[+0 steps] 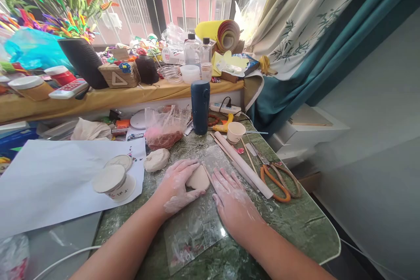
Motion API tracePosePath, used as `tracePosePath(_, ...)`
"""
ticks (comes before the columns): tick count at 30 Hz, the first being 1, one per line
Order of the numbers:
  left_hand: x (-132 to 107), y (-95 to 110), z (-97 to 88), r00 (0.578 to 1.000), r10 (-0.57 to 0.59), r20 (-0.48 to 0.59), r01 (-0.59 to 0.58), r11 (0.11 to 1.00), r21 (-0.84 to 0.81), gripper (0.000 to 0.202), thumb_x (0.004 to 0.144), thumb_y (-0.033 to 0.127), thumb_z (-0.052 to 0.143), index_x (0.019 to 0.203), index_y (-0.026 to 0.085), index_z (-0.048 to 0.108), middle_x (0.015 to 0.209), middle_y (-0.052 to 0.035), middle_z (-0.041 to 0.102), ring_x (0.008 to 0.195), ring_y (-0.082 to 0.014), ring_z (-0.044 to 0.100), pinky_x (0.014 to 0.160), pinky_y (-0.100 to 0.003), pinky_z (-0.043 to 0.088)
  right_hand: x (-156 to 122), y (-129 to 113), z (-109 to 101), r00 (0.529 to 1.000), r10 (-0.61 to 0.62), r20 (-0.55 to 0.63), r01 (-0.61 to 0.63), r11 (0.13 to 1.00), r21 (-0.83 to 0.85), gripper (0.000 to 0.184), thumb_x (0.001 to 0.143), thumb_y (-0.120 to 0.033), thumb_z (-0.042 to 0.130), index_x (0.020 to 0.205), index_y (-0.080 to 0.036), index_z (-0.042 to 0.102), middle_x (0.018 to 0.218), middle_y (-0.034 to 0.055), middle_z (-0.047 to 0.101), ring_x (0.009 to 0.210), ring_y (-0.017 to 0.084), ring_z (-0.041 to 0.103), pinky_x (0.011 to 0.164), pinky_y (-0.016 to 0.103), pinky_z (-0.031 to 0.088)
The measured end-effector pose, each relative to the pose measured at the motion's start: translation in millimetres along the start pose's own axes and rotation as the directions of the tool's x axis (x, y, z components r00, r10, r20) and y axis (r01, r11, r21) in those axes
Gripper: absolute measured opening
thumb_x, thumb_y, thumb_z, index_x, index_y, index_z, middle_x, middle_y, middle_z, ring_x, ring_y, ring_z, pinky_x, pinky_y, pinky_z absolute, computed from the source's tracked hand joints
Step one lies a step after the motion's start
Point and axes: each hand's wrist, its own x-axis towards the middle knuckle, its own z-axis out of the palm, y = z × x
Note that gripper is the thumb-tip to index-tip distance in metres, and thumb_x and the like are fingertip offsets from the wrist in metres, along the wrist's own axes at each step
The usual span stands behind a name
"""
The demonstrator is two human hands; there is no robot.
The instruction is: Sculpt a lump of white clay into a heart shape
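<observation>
A flat, cream-coloured piece of clay [198,178] lies on a clear plastic sheet [192,238]. My left hand [179,186] curves around it, fingers along its far edge and thumb along its near edge. Flat on the sheet, just right of the clay, rests my right hand [232,205], fingers stretched out and nothing held. A thin pale strip [207,172] lies between the clay and my right fingertips; I cannot make out what it is. White residue covers both hands. A rounded lump of clay [156,160] sits beyond my left hand.
Right of my hands lie a white rolling rod [244,166] and scissors with orange handles [275,183]. Behind stand a paper cup [236,132] and a dark blue bottle [200,109]. Clay-topped cups [110,179] stand on white paper [65,183] at left. A crowded windowsill [157,94] runs behind.
</observation>
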Motion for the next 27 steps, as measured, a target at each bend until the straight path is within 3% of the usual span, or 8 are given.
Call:
tracePosePath(9,1.9,-4.4,1.5,1.000,0.024,0.006,-0.024,1.000,-0.017,0.069,0.076,0.049,0.084,0.136,0.024,0.065,0.139,-0.0136,0.066,0.129,-0.0363,0.061,0.112,-0.056,0.047,2.8,1.5,-6.4,0.996,-0.079,0.034,0.077,0.996,0.038,0.059,0.100,-0.018,0.044,0.159,-0.015,0.040,0.166,0.0067,0.038,0.156,0.027,0.030,0.129,0.053,0.024)
tracePosePath(16,1.4,-7.2,2.4,1.000,-0.003,-0.009,0.003,1.000,0.002,0.071,0.075,0.051,0.085,0.136,0.020,0.065,0.148,-0.0169,0.059,0.135,-0.0380,0.056,0.114,-0.057,0.045,5.3,-0.7,0.1,1.000,-0.015,-0.001,0.015,1.000,0.014,0.057,0.101,-0.013,0.039,0.158,-0.008,0.041,0.166,0.0141,0.035,0.155,0.026,0.032,0.128,0.049,0.026)
tracePosePath(22,4.7,-5.2,0.8,0.999,0.028,-0.019,-0.029,0.999,-0.046,0.065,0.071,0.049,0.087,0.129,0.024,0.070,0.136,-0.0128,0.068,0.126,-0.0354,0.062,0.110,-0.055,0.049,8.4,0.0,1.2,0.997,-0.081,0.010,0.081,0.996,0.029,0.058,0.099,-0.013,0.042,0.158,-0.011,0.042,0.164,0.0109,0.040,0.154,0.025,0.034,0.129,0.050,0.022)
tracePosePath(27,2.6,-5.3,2.7,0.998,0.031,-0.057,-0.033,0.999,-0.032,0.066,0.071,0.050,0.087,0.129,0.023,0.069,0.135,-0.0135,0.068,0.125,-0.0356,0.062,0.109,-0.055,0.049,5.9,-1.4,1.1,0.999,-0.024,-0.032,0.025,1.000,0.010,0.058,0.099,-0.009,0.038,0.156,-0.010,0.044,0.164,0.0118,0.040,0.154,0.024,0.035,0.128,0.048,0.027)
